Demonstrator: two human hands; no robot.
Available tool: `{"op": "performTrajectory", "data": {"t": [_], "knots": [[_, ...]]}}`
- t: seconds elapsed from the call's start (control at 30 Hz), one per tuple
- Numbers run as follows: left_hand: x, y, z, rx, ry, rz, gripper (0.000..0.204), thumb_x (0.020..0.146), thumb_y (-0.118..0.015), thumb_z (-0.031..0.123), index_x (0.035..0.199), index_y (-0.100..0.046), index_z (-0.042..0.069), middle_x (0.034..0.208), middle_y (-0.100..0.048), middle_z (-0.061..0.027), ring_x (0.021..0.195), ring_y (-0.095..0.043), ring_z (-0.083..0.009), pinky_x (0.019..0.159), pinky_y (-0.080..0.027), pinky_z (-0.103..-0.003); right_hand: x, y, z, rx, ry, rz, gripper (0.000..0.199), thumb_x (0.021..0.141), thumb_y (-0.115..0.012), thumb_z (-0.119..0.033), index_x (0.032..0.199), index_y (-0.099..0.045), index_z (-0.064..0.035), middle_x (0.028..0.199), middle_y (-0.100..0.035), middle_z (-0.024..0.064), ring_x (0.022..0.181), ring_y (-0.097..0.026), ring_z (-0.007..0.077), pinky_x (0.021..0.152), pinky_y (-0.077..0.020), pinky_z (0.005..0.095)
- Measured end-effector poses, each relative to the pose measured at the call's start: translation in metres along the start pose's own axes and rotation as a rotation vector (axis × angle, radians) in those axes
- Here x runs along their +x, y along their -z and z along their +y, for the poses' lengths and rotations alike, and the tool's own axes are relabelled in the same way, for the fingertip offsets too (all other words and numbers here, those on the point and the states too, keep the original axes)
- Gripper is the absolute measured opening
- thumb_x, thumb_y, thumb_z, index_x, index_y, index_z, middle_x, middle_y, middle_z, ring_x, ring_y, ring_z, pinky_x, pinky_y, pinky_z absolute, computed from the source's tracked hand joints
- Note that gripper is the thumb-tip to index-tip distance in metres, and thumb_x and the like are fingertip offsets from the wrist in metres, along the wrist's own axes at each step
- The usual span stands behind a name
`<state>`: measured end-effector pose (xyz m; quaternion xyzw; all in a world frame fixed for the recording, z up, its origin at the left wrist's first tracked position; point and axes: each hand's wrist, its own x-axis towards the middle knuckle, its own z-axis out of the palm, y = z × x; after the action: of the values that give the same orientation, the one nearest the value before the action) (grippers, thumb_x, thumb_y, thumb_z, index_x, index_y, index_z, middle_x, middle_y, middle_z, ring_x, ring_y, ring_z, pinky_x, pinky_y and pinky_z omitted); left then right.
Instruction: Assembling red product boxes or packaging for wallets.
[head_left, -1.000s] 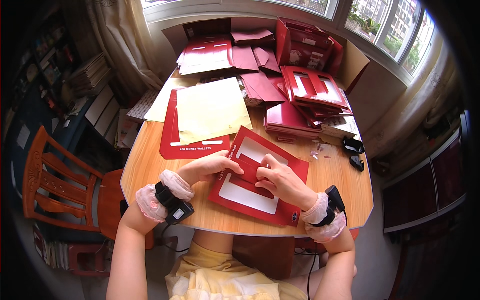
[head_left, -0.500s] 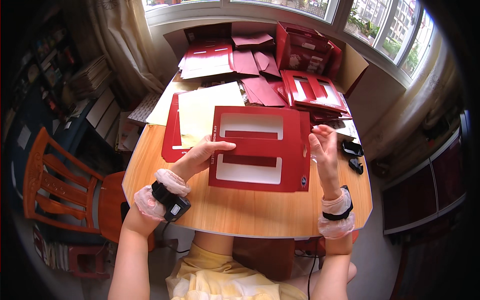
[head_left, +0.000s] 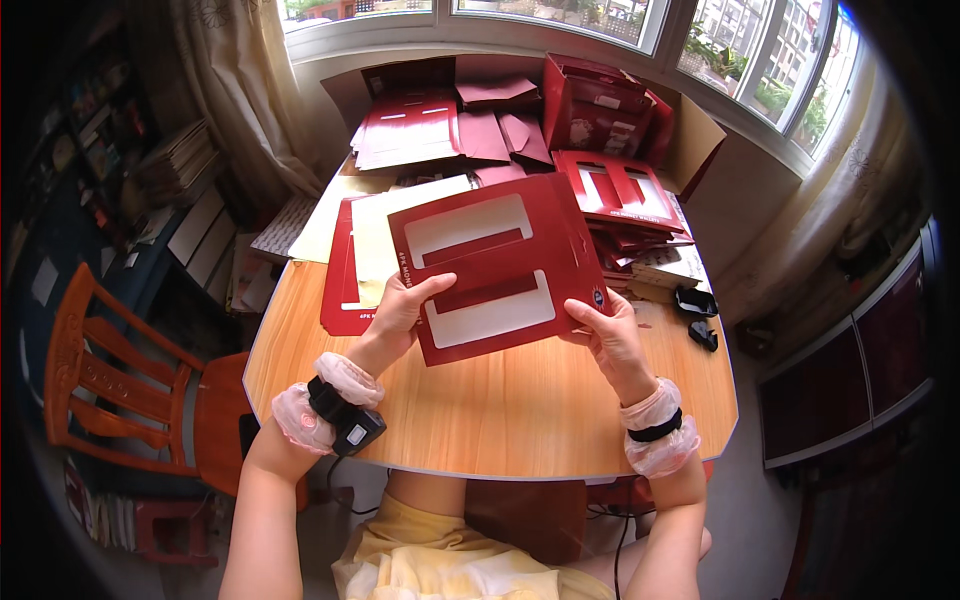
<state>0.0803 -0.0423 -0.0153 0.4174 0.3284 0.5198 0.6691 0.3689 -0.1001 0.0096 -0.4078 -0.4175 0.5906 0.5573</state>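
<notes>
A flat red cardboard sleeve [head_left: 480,262] with two white windows is held tilted above the table, its right side higher at the top. My left hand [head_left: 398,315] grips its left edge, thumb on the front face and fingers hidden behind. At the lower right corner, my right hand [head_left: 608,335] pinches the sleeve between thumb and fingers. Behind it on the left, a pale yellow sheet [head_left: 378,245] lies over another red sleeve [head_left: 340,285] on the wooden table [head_left: 480,420].
Stacked red sleeves [head_left: 625,205] lie at the right, with a red box [head_left: 600,110] behind. More red and white sleeves [head_left: 412,130] are piled at the far left. Small black objects [head_left: 697,302] sit near the right edge. A wooden chair [head_left: 120,380] stands left.
My right hand has come down and in from beside the sleeve and taken hold of its lower right corner. The sleeve has tilted and shifted slightly left and up.
</notes>
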Motion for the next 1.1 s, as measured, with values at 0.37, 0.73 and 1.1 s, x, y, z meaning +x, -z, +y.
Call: {"op": "performTrajectory", "data": {"t": [0.37, 0.73, 1.1], "knots": [[-0.001, -0.011, -0.015, -0.221, -0.049, 0.028, 0.032, 0.097, -0.073, 0.013, 0.126, -0.064, 0.007, 0.119, -0.072, -0.0054, 0.105, -0.072, -0.0176, 0.089, -0.064, -0.037, 0.003, -0.041, 0.018, 0.020, -0.134, -0.092, 0.019, 0.097, -0.074, -0.016, 0.110, -0.071, -0.0026, 0.099, -0.074, 0.0079, 0.077, -0.075, 0.0202, 0.059, -0.0584, 0.0282], [0.022, 0.031, 0.019, 0.103, -0.211, 0.219, 0.025, 0.106, -0.054, 0.017, 0.125, -0.065, 0.005, 0.113, -0.074, -0.0106, 0.102, -0.073, -0.0187, 0.089, -0.058, -0.030, 0.103, 0.104, -0.085, -0.051, 0.294, 0.242, 0.015, 0.098, -0.072, -0.014, 0.107, -0.071, -0.0026, 0.083, -0.073, 0.0016, 0.045, -0.050, -0.0006, 0.036, -0.0357, 0.0135], [0.043, 0.091, 0.012, 1.115, -0.464, 0.447, 0.038, 0.087, -0.073, 0.012, 0.123, -0.065, 0.003, 0.132, -0.059, -0.0167, 0.130, -0.053, -0.0329, 0.107, -0.046, -0.047, 0.166, 0.159, -0.084, -0.198, 0.234, 0.576, 0.033, 0.094, -0.079, -0.018, 0.114, -0.059, -0.0034, 0.096, -0.068, 0.0058, 0.075, -0.067, 0.0119, 0.055, -0.0536, 0.0208]]}}
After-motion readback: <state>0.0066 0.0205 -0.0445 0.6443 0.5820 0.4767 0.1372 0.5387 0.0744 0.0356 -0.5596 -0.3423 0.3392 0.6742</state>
